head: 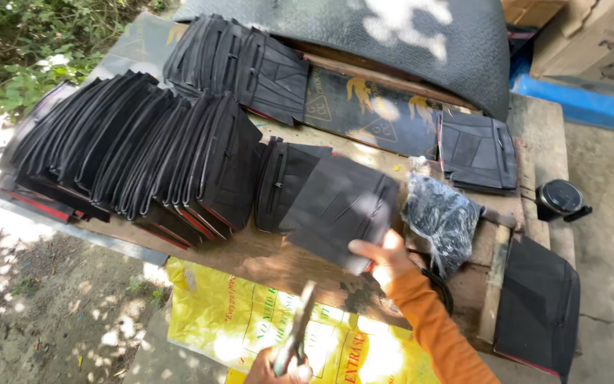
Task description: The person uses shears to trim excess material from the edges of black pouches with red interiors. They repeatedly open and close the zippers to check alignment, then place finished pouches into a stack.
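My right hand [386, 257], in an orange sleeve, grips the near edge of a flat black stitched fabric piece [339, 206] lying on the wooden table [286, 267]. My left hand [278, 368] is low at the frame's bottom edge, closed around a pair of metal scissors [298, 327] whose blades point up toward the table edge. The scissors are apart from the fabric piece. Just left of the held piece stands a small stack of similar black pieces [282, 181].
A long row of black pieces [129, 149] fills the table's left, with more [239, 64] behind. A black plastic bag [440, 217], another stack [476, 151], a round black object [560, 199], a dark pad [538, 306], a yellow sack [250, 320] below.
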